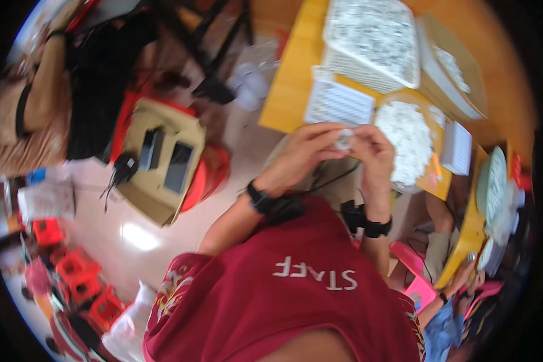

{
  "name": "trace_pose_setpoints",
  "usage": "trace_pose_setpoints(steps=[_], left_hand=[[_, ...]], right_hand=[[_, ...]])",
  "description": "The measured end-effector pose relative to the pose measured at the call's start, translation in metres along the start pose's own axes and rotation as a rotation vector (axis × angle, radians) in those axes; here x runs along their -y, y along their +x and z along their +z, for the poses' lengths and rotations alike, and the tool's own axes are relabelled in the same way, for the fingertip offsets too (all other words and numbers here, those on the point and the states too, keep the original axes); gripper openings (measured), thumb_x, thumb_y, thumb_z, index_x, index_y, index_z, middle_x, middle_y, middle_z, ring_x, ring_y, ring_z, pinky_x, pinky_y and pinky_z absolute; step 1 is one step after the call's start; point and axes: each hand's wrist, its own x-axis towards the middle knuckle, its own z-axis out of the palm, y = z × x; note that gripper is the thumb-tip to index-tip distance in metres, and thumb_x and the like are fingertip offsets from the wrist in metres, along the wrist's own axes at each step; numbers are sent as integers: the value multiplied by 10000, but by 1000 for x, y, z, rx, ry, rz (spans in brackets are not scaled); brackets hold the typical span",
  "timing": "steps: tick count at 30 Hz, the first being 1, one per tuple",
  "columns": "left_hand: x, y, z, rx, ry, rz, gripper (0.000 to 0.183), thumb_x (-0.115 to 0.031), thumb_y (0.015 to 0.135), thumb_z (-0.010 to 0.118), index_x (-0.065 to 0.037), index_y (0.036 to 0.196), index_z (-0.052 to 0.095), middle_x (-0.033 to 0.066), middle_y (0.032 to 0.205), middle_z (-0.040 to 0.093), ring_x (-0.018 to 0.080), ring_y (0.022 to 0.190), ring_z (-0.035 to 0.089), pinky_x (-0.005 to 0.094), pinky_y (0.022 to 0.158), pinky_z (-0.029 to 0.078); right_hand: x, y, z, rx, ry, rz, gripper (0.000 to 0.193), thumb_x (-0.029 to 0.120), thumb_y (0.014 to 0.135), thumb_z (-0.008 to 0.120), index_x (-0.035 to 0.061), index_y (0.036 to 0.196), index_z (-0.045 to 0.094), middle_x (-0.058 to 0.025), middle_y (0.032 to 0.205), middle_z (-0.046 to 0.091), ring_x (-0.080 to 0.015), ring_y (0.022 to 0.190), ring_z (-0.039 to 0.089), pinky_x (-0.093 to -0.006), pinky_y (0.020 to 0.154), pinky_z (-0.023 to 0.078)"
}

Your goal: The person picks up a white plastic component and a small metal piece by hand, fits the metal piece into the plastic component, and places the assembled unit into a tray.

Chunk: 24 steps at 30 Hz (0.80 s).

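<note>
By the near edge of the table (pixel 286 84), the left hand (pixel 304 149) and right hand (pixel 375 154) pinched a small white piece (pixel 344 139), perhaps plastic though blurred, best worked with light, even pressure.

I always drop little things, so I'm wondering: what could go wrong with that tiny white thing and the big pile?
The left hand and right hand hold the small white piece by the fingers, so it might slip and drop. The right hand looks close to the heap of white pieces; a bump could scatter some.
</note>
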Motion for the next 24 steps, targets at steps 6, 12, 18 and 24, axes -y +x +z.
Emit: trace_pose_setpoints(steps=[6,12,18,24], left_hand=[[-5,4,-2,89,-98,-89,356,-155,906,479,65,1185,457,133,1075,562,199,947,583,306,834,498],[2,16,9,152,-79,-126,347,-150,908,472,61,1184,461,126,1075,563,190,944,584,289,834,500],[2,24,21,121,11,-144,317,-142,913,465,29,1179,491,121,1078,577,182,937,594,285,821,505],[7,29,23,134,13,-137,314,-119,906,472,30,1182,492,129,1070,584,193,915,607,294,815,510]], right_hand=[[16,-10,3,-6,-19,-47,152,-36,787,594,-34,939,593,-39,834,616,-74,747,567,-201,667,464],[18,-15,-8,-79,4,-77,159,-58,788,583,-37,945,587,-48,848,618,-78,755,577,-198,665,467],[18,-15,-16,-137,-37,-111,155,-73,783,579,-44,935,587,-55,844,602,-76,729,573,-192,652,464],[15,-16,-19,-197,-83,-155,149,-67,784,583,-41,931,595,-42,841,578,-73,715,566,-189,638,457]])
